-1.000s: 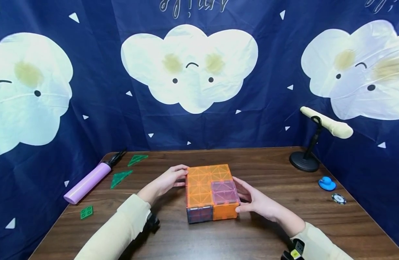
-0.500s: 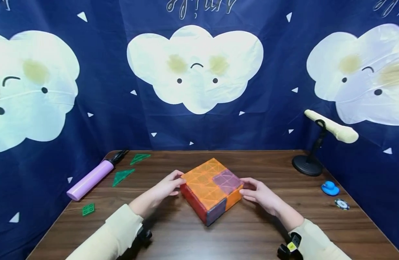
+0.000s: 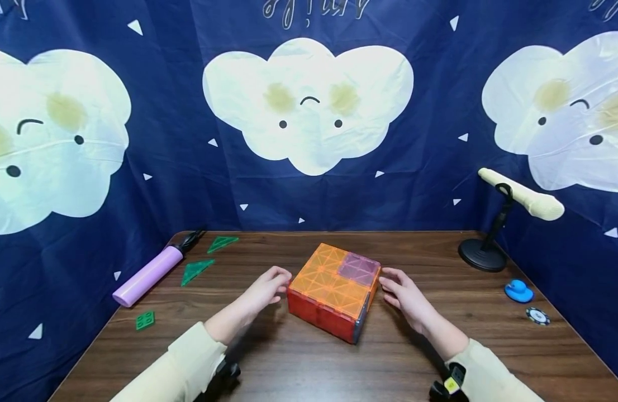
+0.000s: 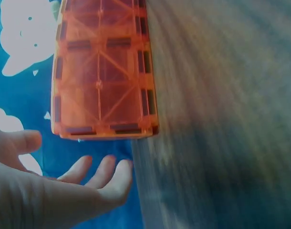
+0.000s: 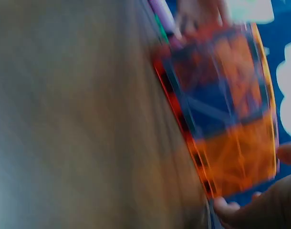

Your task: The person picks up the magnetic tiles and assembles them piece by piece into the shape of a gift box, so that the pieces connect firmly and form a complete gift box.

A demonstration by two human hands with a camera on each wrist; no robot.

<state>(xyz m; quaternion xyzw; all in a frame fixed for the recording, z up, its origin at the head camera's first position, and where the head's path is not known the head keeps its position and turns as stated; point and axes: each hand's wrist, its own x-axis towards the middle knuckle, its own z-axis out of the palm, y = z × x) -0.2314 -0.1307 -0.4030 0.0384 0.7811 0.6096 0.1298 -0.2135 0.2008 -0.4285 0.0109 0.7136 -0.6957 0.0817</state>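
Note:
A flat box of see-through magnetic tiles [image 3: 334,279] sits in the middle of the table, turned at an angle. Its top is orange with a purple tile [image 3: 360,268] at the far right corner, and a red side [image 3: 319,316] faces front. My left hand [image 3: 266,287] is by the box's left corner; in the left wrist view its loosely bent fingers [image 4: 118,183] are apart from the tiles. On the other side, my right hand [image 3: 407,298] lies along the right edge with fingers spread, thumb and fingertips close to the tiles. Whether they touch cannot be told.
Two green triangular tiles [image 3: 196,271], a lilac cylinder with a black end [image 3: 149,276] and a green toy brick [image 3: 145,320] lie left. At right are a microphone [image 3: 525,195] on a black stand [image 3: 482,255], a small blue toy [image 3: 518,291] and a poker chip [image 3: 537,316].
The tile box has turned counterclockwise seen from above: its purple tile went from front right to far right, and the red side came round to the front. Both hands stayed beside it.

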